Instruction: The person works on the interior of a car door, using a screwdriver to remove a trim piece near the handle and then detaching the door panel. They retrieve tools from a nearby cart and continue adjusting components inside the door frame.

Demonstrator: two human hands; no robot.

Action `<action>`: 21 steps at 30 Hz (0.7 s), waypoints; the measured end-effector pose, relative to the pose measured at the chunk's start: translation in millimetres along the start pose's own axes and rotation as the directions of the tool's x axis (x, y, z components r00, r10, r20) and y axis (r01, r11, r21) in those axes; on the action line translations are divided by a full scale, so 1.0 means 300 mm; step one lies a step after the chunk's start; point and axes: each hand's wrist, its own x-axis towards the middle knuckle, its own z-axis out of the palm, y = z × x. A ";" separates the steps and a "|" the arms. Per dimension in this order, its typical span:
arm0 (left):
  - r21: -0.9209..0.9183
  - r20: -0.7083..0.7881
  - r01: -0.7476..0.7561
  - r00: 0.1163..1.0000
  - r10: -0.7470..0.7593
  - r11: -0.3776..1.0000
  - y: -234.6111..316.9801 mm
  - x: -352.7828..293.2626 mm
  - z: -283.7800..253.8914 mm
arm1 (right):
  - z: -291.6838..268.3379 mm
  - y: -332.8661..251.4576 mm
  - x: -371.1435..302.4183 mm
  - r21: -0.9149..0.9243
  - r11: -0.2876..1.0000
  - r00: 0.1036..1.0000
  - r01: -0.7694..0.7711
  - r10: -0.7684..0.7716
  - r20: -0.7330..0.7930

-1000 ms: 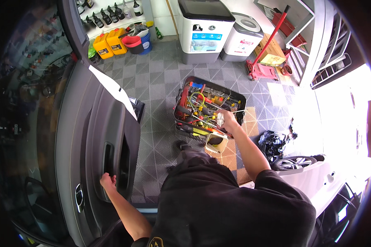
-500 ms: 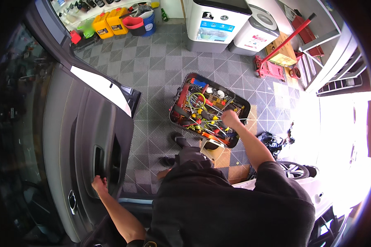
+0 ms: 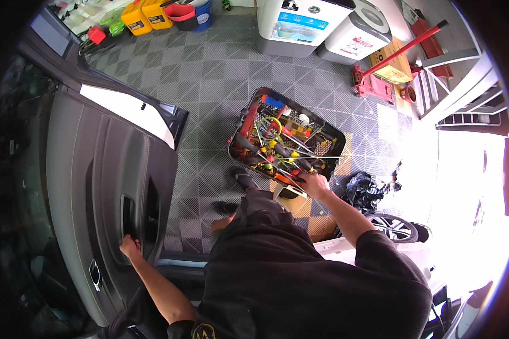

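Observation:
My left hand (image 3: 131,247) is closed at the near end of the pull handle (image 3: 128,210) on the open car door (image 3: 76,169), its fingers curled over the edge there. On the floor ahead lies a black plastic bin (image 3: 329,127) filled with tools, among them screwdrivers, yellow-and-black grips and a yellow-green ring (image 3: 271,129). My right hand (image 3: 314,186) reaches to the bin's near right side, beside an orange-handled tool (image 3: 285,179). Its fingers are bent inward against dark items; what they hold is hidden.
A beige box (image 3: 290,198) stands by the bin's near edge. A wheel (image 3: 393,227) and black tangled parts (image 3: 366,192) lie to the right. Farther off are white-and-grey appliances (image 3: 303,28), a red floor jack (image 3: 373,85), yellow jugs (image 3: 136,18) and a red bucket (image 3: 182,17).
My right hand has moved toward me, from over the bin's right part to its near right edge. The left hand stays at the door, and the whole view has shifted slightly.

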 end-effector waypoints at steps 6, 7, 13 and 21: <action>-0.072 -0.024 -0.028 0.999 0.026 0.997 0.002 -0.059 0.002 | -0.029 -0.066 0.062 0.006 0.997 0.997 0.075 -0.075 0.036; -0.084 -0.041 -0.048 0.998 0.045 0.995 -0.025 -0.057 -0.043 | -0.137 -0.194 0.052 -0.113 0.993 0.990 -0.021 0.036 0.137; -0.309 0.127 -0.136 0.975 0.182 0.941 -0.002 -0.081 0.001 | -0.256 -0.442 0.079 0.221 0.903 0.928 0.369 -0.345 -0.141; -0.309 0.380 0.087 0.924 0.039 0.947 -0.001 -0.072 -0.084 | -0.246 -1.635 -0.012 0.230 0.504 0.499 0.832 -0.862 0.087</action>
